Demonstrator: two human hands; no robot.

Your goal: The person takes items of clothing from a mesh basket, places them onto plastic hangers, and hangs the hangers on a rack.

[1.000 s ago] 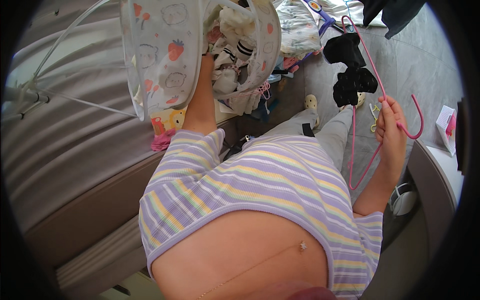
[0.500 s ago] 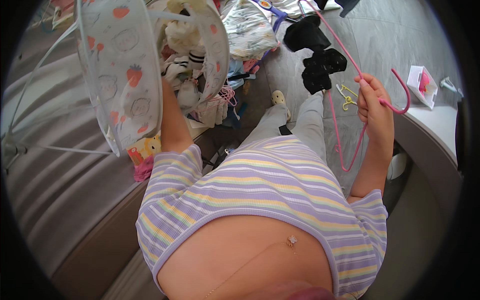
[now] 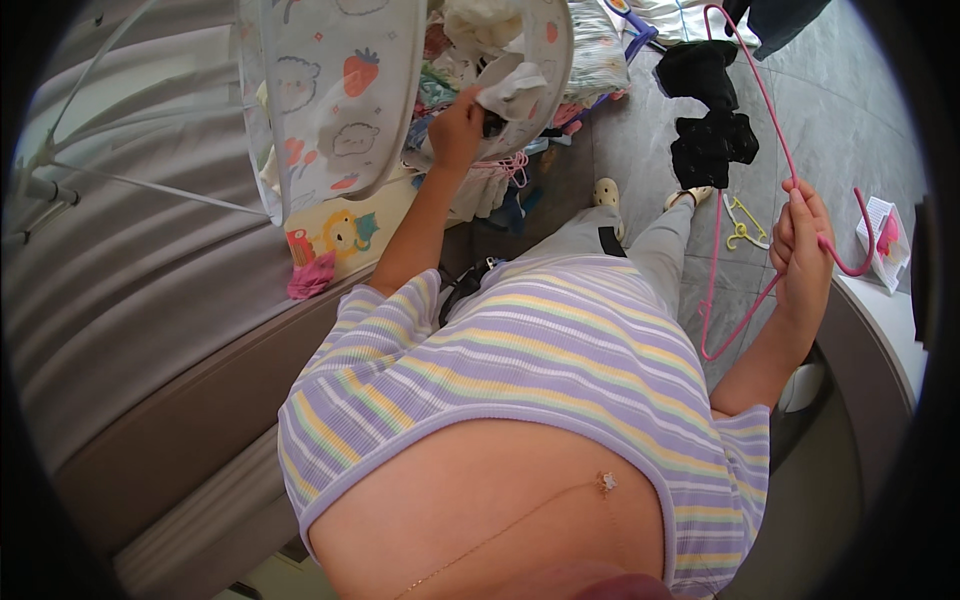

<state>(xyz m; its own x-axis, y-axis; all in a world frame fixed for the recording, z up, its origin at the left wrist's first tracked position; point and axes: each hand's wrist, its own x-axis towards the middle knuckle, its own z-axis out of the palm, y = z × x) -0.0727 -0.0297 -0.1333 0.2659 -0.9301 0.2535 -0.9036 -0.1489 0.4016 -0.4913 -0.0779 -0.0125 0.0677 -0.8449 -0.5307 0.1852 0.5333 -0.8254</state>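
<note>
My right hand (image 3: 803, 235) is closed round a large pink clothes hanger (image 3: 772, 100) near its hook. Two small black cloth pieces (image 3: 713, 150) lie against the hanger's far side, seemingly hung on it; what garments they are I cannot make out. At the mouth of a white round fabric basket (image 3: 340, 110) printed with strawberries and bears, my left hand (image 3: 458, 128) pinches a small white cloth piece (image 3: 515, 92). Its fingertips are partly hidden by the cloth. Several crumpled clothes (image 3: 480, 25) fill the basket behind that hand.
Below the basket stands a cream panel with a lion picture (image 3: 342, 232), a pink cloth (image 3: 312, 277) beside it. Pink hangers (image 3: 512, 170) hang near the basket. Yellow and white hangers (image 3: 742, 235) lie on the grey tiles. At right, a white basket (image 3: 888, 240) sits on a white surface.
My left hand has come out from behind the basket's wall and now shows at its mouth with the white cloth. The view has shifted; my right hand still holds the pink hanger.
</note>
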